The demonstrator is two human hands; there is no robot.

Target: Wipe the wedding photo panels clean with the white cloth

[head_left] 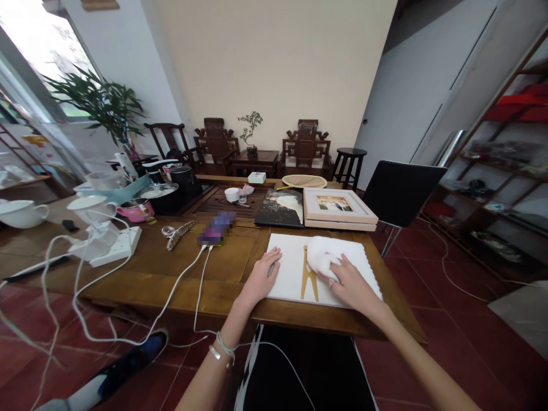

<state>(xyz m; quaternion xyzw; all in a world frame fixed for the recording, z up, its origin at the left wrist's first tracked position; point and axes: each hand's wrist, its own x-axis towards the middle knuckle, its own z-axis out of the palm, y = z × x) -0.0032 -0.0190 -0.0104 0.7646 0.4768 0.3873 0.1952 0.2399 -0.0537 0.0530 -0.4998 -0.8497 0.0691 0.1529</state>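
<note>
A white foam-like pad (287, 285) lies on the wooden table in front of me. My left hand (264, 275) rests on its left edge, fingers stretched forward; a small greyish spot shows by the thumb, too small to make out. On the right half of the pad sits a fluffy white wad of fibre (320, 255). My right hand (346, 279) has its fingers pressed into the wad, and some fingertips are hidden in it. Between my hands, touching or close to the wad, lies a flat yellow two-legged tool (306, 277), its legs spread towards me.
Behind the pad are a pale framed photo (334, 204) and a dark album-like board (279, 207). Left of it lie a phone (217, 227) with white cables, a hair clip (178, 235) and a power strip (116, 246). A black chair (402, 191) stands beyond the table's right side.
</note>
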